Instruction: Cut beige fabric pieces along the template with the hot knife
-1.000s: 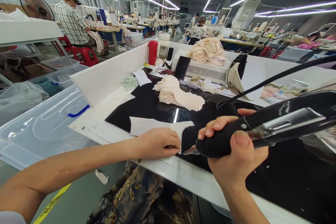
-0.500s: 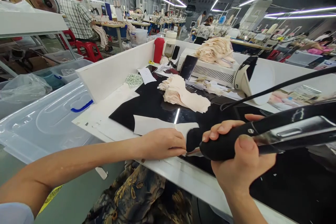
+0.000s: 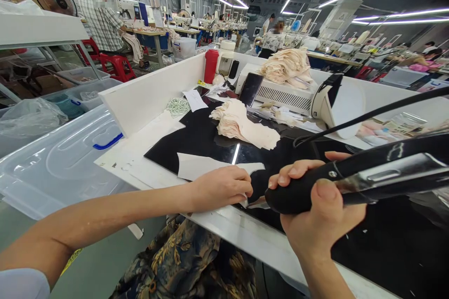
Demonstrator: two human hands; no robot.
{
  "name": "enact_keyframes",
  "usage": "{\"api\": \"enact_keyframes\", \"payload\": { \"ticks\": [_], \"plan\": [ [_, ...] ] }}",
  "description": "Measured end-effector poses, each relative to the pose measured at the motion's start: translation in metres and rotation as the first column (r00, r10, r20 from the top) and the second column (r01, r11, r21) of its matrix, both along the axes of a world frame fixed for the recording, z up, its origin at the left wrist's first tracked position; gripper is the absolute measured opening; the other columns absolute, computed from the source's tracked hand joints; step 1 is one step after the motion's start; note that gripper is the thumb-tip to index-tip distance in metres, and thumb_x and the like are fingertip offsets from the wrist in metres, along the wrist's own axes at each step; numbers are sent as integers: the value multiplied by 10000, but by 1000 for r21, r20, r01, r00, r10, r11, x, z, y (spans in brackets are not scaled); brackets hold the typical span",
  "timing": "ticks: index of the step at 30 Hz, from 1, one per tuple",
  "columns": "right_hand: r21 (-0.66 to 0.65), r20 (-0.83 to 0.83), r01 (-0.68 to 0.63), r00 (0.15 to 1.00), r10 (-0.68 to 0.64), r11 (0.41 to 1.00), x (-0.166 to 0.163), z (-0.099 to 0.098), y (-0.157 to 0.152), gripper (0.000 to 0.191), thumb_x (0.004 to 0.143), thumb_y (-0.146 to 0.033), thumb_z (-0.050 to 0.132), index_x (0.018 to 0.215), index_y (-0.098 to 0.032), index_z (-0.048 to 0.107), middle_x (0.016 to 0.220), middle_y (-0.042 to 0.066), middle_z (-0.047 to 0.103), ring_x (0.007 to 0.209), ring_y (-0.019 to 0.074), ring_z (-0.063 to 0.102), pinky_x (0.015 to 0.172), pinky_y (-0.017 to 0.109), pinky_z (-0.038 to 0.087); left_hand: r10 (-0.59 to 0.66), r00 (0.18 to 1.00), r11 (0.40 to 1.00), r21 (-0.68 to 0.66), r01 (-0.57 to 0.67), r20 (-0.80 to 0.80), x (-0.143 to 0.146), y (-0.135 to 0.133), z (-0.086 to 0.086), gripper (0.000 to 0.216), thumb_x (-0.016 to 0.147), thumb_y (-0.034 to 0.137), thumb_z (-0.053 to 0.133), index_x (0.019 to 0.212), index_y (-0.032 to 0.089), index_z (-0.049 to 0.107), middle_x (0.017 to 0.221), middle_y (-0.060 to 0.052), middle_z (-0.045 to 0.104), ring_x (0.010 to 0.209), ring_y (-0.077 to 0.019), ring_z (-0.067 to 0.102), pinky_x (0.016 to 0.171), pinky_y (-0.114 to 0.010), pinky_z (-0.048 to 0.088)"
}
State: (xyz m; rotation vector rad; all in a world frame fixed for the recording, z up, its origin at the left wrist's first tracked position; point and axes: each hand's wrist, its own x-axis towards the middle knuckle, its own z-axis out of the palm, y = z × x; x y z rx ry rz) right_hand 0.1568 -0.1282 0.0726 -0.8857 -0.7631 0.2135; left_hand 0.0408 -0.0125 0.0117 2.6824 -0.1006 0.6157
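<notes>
head view: the left hand [image 3: 220, 190] bends its fingers over the cloth [image 3: 196, 167] at the near edge of the board [image 3: 173, 142]; whether it pinches, i cannot tell. the right hand [image 3: 324, 212] grips the tool [image 3: 289, 197] over the board. a stack [image 3: 242, 124] sits farther back on it.

At the left fingers [image 3: 242, 187] is a matt, pale sheet [image 3: 196, 166], paper or cloth, unclear which. The right fingers [image 3: 291, 171] grip a black tool [image 3: 365, 161] with a matt end and a polished metal strip [image 3: 396, 169]. Beyond the left fingers, layered, rough-edged cloth [image 3: 242, 126] lies on a glossy black board [image 3: 379, 243]; to their left, smooth clear plastic forms a bin [image 3: 59, 161].
</notes>
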Motion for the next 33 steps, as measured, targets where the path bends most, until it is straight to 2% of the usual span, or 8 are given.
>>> {"api": "enact_keyframes", "payload": {
  "ticks": [5, 11, 15, 24, 29, 33],
  "plan": [
    [3, -5, -4, 1000, 4, 1000, 0, 1, 0, 400, 760, -336, 782, 1082, -242, 564, 697, -67, 636, 505, 148, 572, 442, 301, 508, -34, 999, 996, 84, 35, -7, 2, 0, -1, 103, 1020, 150, 588, 961, 175, 669, 944, -46, 701, 937, -193, 634, 895, -304, 491],
    [6, -9, -2, 1000, 3, 1000, -1, 2, 0, 405, 751, -333, 787, 1077, -241, 564, 694, -72, 637, 499, 141, 566, 449, 307, 528, -31, 998, 982, 185, 39, -46, 0, 1, -1, 110, 1037, 170, 572, 964, 171, 653, 927, -44, 714, 922, -198, 641, 866, -305, 490],
    [1, -10, -5, 1000, 5, 1000, -1, 2, 0, 404, 757, -334, 788, 1079, -239, 564, 691, -70, 636, 500, 142, 566, 445, 303, 524, -70, 997, 977, 199, 76, -32, -7, 4, 0, 173, 1045, 165, 539, 943, 182, 678, 999, -65, 736, 946, -190, 669, 858, -292, 508],
    [-3, -11, -5, 1000, 5, 1000, -1, 1, 0, 397, 765, -332, 786, 1085, -246, 569, 698, -69, 631, 506, 142, 564, 454, 302, 519, -223, 975, 954, 203, 220, -8, -20, 18, 1, 248, 1068, 215, 514, 1169, 153, 733, 1189, -112, 736, 1094, -205, 683, 1014, -317, 530],
    [-9, -13, 1, 1000, -1, 1000, -1, 1, 1, 401, 760, -335, 785, 1085, -246, 567, 697, -70, 630, 508, 143, 558, 453, 304, 525, -224, 974, 951, 211, 226, -37, -21, 20, -1, 306, 1096, 248, 453, 1205, 171, 728, 1215, -108, 733, 1129, -199, 674, 1048, -307, 514],
    [-10, -17, 8, 1000, -8, 1000, -1, 2, 1, 409, 748, -339, 786, 1081, -247, 566, 689, -72, 629, 502, 145, 552, 444, 304, 519, -239, 971, 948, 212, 238, -22, -20, 21, -2, 319, 1097, 239, 445, 1203, 140, 729, 1206, -109, 733, 1124, -210, 675, 1046, -313, 518]
  ]
}}
